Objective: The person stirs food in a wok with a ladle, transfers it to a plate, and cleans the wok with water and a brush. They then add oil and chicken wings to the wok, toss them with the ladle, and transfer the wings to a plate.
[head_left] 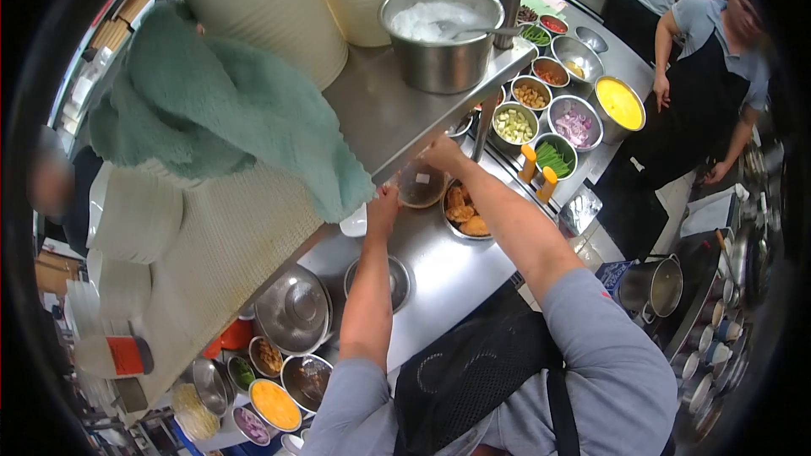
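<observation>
Steel runs through this kitchen, with a raised shelf above the work surface. At the left, white plates stand in stacks, presumably to save space, and a green towel spreads over part of the shelf. Farther right, the person's left hand is curled beside a round bowl just below the shelf edge; whether it pinches the rim, I cannot tell. The bowl looks brownish and shiny, with a small white label. Bent over its far side, the right hand has hidden fingertips, so its grip is unclear; having both hands there probably steadies the bowl. Next come fried pieces, then chopped vegetables in separate bowls, perhaps grouped for easy reach, and a co-worker.
</observation>
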{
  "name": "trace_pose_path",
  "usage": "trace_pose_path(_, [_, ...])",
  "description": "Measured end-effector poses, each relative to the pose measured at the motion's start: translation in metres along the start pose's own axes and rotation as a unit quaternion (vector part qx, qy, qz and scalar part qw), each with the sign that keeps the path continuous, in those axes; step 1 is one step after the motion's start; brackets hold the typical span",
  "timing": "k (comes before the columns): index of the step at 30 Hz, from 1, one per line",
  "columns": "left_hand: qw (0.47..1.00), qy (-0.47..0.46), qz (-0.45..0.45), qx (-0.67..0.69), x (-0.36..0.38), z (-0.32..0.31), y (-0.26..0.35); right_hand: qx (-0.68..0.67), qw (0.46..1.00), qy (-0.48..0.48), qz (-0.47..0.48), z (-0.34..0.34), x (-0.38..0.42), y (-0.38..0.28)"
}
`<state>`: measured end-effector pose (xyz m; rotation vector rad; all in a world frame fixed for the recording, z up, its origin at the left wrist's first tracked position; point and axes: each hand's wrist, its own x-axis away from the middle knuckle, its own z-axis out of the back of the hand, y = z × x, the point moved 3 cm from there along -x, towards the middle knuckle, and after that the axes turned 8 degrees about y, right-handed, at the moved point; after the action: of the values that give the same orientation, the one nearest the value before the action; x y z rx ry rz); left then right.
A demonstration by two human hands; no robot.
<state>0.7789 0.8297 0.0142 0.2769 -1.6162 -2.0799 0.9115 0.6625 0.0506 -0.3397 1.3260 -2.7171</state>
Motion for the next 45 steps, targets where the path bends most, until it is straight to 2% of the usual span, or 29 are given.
trace_pose_path(3, [0.999,-0.013,-0.024,-0.018,-0.014,-0.002,-0.023,0.07,0.996,0.048,-0.021,-0.01,-0.004,-0.024])
trace_pose_path(4, [0.988,-0.015,-0.147,-0.038,-0.02,-0.003,-0.04,0.094,0.993,0.062,-0.028,-0.014,-0.004,-0.031])
trace_pose_path(5, [0.988,-0.015,-0.151,-0.039,-0.015,-0.003,-0.019,0.119,0.99,0.073,-0.036,-0.016,0.0,-0.037])
trace_pose_path(7, [0.996,-0.011,0.035,0.081,-0.001,-0.003,0.001,0.124,0.987,0.088,-0.043,-0.019,0.006,-0.039])
trace_pose_path(8, [0.995,-0.009,0.045,0.087,-0.001,-0.003,0.001,0.117,0.989,0.08,-0.037,-0.02,0.006,-0.036])
trace_pose_path(10, [0.997,-0.019,0.023,0.071,-0.012,-0.003,-0.01,0.113,0.991,0.071,-0.026,-0.03,-0.002,-0.022])
trace_pose_path(12, [0.998,-0.03,0.003,0.054,-0.013,-0.003,-0.012,0.07,0.981,0.181,0.012,-0.05,-0.02,0.004])
trace_pose_path(13, [0.998,-0.028,-0.005,0.062,-0.007,-0.003,-0.006,0.071,0.981,0.179,0.012,-0.047,-0.014,0.001])
trace_pose_path(15, [0.997,-0.026,-0.013,0.069,-0.004,-0.002,-0.007,0.062,0.976,0.185,0.092,-0.035,0.003,-0.013])
trace_pose_path(17, [0.991,-0.027,-0.12,-0.044,-0.006,-0.002,-0.016,0.081,0.969,0.204,0.116,-0.037,0.007,-0.008])
trace_pose_path(18, [0.991,-0.026,-0.12,-0.043,-0.011,-0.003,-0.023,0.099,0.959,0.223,0.141,-0.037,0.007,-0.005])
trace_pose_path(21, [0.99,-0.052,-0.127,-0.025,-0.019,-0.002,-0.032,0.133,0.95,0.21,0.187,-0.031,0.01,-0.015])
trace_pose_path(22, [0.994,-0.051,-0.089,-0.026,-0.016,0.0,-0.023,0.135,0.952,0.205,0.183,-0.03,0.003,-0.014])
trace_pose_path(23, [0.997,-0.05,-0.049,-0.028,-0.013,0.0,-0.013,0.193,0.955,0.154,0.167,-0.033,-0.009,-0.012])
trace_pose_path(24, [0.999,-0.029,0.021,0.041,-0.01,-0.001,-0.006,0.25,0.951,0.101,0.151,-0.036,-0.016,-0.01])
trace_pose_path(25, [0.998,-0.03,0.028,0.04,-0.009,-0.001,-0.012,0.251,0.952,0.096,0.147,-0.037,-0.014,-0.01])
trace_pose_path(27, [0.991,-0.035,-0.122,-0.039,-0.016,-0.003,-0.026,0.284,0.939,0.12,0.154,-0.028,-0.005,-0.021])
trace_pose_path(28, [0.987,-0.041,-0.149,-0.04,-0.027,-0.007,-0.048,0.245,0.943,0.141,0.176,-0.017,0.007,-0.029])
trace_pose_path(29, [0.988,-0.046,-0.139,-0.042,-0.022,-0.007,-0.049,0.246,0.945,0.133,0.169,-0.012,0.02,-0.028])
trace_pose_path(31, [0.973,-0.005,-0.228,-0.044,-0.015,-0.01,-0.042,0.24,0.954,0.131,0.125,0.0,0.032,-0.023])
trace_pose_path(36, [0.985,0.02,-0.156,-0.067,-0.009,-0.02,-0.026,0.24,0.945,0.167,0.144,-0.014,0.03,0.003])
trace_pose_path(38, [0.992,0.076,-0.054,-0.086,-0.005,-0.02,-0.014,0.26,0.939,0.15,0.17,-0.016,0.029,0.004])
trace_pose_path(39, [0.992,0.076,-0.055,-0.086,-0.004,-0.023,-0.011,0.26,0.938,0.151,0.17,-0.016,0.028,0.005])
trace_pose_path(41, [0.931,0.203,-0.221,-0.209,0.003,-0.022,-0.002,0.266,0.942,0.143,0.145,-0.014,0.032,-0.002])
trace_pose_path(42, [0.931,0.2,-0.219,-0.211,0.005,-0.023,-0.005,0.265,0.943,0.141,0.141,-0.013,0.036,-0.003])
trace_pose_path(44, [0.964,0.176,-0.112,-0.163,0.013,-0.02,0.011,0.248,0.957,0.135,0.071,0.003,0.049,-0.017])
trace_pose_path(45, [0.965,0.174,-0.106,-0.166,0.019,-0.021,0.018,0.249,0.957,0.13,0.067,0.001,0.051,-0.014])
